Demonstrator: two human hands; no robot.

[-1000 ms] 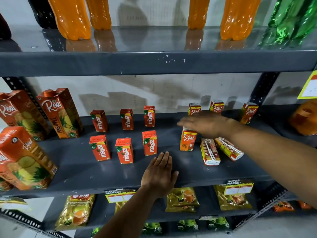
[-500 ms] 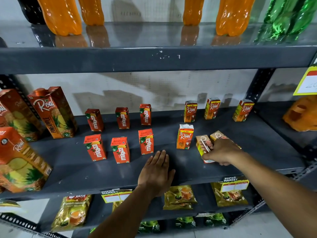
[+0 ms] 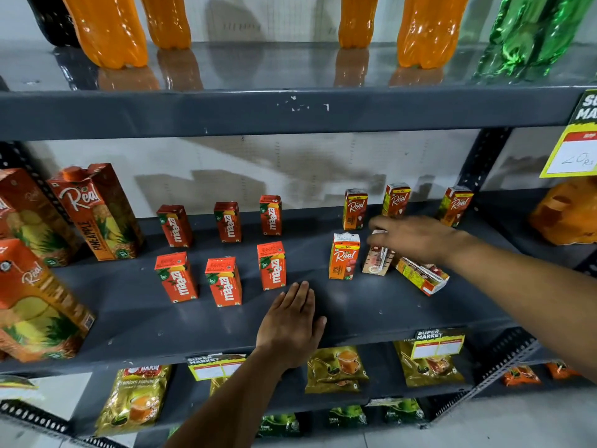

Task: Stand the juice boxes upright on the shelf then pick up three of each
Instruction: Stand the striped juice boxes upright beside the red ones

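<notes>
On the grey middle shelf stand several small red Maaza boxes in two rows. To their right stand several small Real boxes: three at the back and one in front. My right hand grips the top of a Real box that stands nearly upright with its straw side facing me. Another Real box lies on its side just right of it. My left hand rests flat on the shelf's front, fingers together, holding nothing.
Large Real pineapple cartons fill the shelf's left end. Orange and green bottles stand on the shelf above. Tea packets lie on the shelf below. A yellow price tag hangs at upper right, above an orange packet.
My right hand came down from the back row onto a lying Real box and has tipped it up to near upright. My left hand stayed in place.
</notes>
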